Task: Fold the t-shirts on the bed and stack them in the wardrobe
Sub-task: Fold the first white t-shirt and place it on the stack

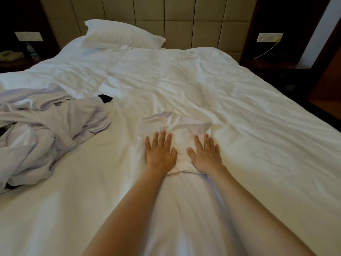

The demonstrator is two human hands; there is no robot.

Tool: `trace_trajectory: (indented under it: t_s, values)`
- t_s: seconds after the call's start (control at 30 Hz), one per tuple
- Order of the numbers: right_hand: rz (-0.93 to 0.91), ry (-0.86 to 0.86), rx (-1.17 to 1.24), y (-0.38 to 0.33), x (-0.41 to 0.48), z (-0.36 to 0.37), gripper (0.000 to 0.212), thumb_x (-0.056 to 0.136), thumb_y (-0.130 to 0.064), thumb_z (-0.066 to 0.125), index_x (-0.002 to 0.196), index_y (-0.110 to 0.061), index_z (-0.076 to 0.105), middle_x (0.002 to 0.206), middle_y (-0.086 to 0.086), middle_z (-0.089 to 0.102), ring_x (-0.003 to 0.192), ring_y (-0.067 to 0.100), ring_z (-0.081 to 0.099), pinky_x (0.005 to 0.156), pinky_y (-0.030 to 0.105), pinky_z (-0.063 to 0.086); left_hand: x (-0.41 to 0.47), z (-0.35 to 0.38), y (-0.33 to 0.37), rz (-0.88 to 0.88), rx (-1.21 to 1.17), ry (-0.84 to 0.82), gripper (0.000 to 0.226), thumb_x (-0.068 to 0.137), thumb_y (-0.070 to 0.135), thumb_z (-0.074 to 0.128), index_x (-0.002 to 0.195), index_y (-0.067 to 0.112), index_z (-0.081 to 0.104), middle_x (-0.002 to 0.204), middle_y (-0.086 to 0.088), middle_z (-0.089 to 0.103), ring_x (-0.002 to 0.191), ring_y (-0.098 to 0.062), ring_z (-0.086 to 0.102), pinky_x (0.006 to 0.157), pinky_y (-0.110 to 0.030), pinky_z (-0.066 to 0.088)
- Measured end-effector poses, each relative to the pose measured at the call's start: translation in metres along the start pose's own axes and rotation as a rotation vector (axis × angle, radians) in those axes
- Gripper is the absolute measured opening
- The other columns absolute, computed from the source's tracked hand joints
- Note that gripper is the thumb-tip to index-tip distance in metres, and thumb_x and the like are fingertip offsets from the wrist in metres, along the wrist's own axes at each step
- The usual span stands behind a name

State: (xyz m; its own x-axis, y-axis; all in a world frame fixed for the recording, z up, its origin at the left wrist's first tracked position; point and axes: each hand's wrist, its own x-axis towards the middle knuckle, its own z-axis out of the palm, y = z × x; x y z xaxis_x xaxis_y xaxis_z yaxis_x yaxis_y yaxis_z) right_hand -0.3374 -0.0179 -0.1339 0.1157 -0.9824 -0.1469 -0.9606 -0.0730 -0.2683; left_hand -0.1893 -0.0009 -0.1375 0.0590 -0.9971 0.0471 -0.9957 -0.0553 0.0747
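A white t-shirt (181, 132) lies folded into a small square in the middle of the white bed (239, 111). My left hand (160, 152) presses flat on its left half with straight, spread fingers. On the shirt's right half my right hand (205, 154) lies flat in the same way. A heap of crumpled pale t-shirts (48, 126) sits at the bed's left side, with a bit of dark fabric (105, 98) showing at its far edge. The wardrobe is out of sight.
A white pillow (121, 35) leans against the padded headboard (166, 15). Dark bedside tables stand on both sides, the left one (16, 60) with a phone and a bottle. A wall socket (269, 37) with a yellow cable is at the right.
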Motion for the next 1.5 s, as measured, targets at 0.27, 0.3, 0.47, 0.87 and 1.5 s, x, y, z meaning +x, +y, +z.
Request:
trace_trajectory:
  t_s: [0.27,0.3,0.47,0.87,1.5]
  values:
    - [0.07,-0.041,0.107,0.015,-0.029,0.0,0.065,0.099,-0.053,0.017,0.151,-0.025,-0.011,0.158,0.01,-0.015,0.146,0.022,-0.013,0.116,0.039,-0.009,-0.027,-0.005,-0.008,-0.078,-0.088,-0.082,0.058,0.101,0.043,0.011,0.15,0.019,-0.008,0.158,-0.003,-0.012,0.146,-0.018,-0.011,0.115,-0.042,-0.012]
    - [0.071,-0.055,0.118,0.017,-0.033,0.0,0.066,0.099,-0.053,0.018,0.151,-0.024,-0.011,0.158,0.009,-0.014,0.146,0.021,-0.012,0.116,0.039,-0.009,-0.032,-0.005,-0.01,-0.085,-0.1,-0.084,0.058,0.101,0.043,0.01,0.15,0.019,-0.007,0.158,-0.003,-0.012,0.146,-0.019,-0.011,0.115,-0.041,-0.011]
    - [0.071,-0.096,0.1,0.023,-0.061,0.0,0.065,0.1,-0.049,0.019,0.151,-0.023,-0.012,0.159,0.008,-0.011,0.147,0.02,-0.01,0.116,0.039,-0.007,-0.067,-0.008,-0.016,-0.104,-0.116,-0.102,0.057,0.101,0.043,0.009,0.151,0.021,-0.005,0.159,-0.003,-0.011,0.146,-0.019,-0.01,0.115,-0.039,-0.011]
    - [0.057,-0.172,0.369,0.029,-0.15,-0.007,0.078,0.097,-0.034,0.046,0.151,-0.017,-0.009,0.16,0.003,-0.001,0.147,0.022,0.005,0.115,0.033,0.007,-0.174,-0.011,-0.029,-0.156,-0.176,-0.091,0.057,0.101,0.042,0.014,0.151,0.023,-0.005,0.158,-0.006,-0.014,0.146,-0.025,-0.01,0.117,-0.039,-0.006]
    - [0.335,-0.062,1.508,0.035,-0.313,0.026,0.072,0.076,0.011,0.066,0.139,-0.008,0.038,0.115,0.01,0.059,0.081,0.015,0.061,0.061,0.026,0.049,-0.31,-0.026,-0.04,-0.213,-0.976,-0.068,0.117,0.049,0.053,0.061,0.15,0.017,0.012,0.153,-0.006,0.024,0.139,-0.024,0.027,0.114,-0.036,0.024]
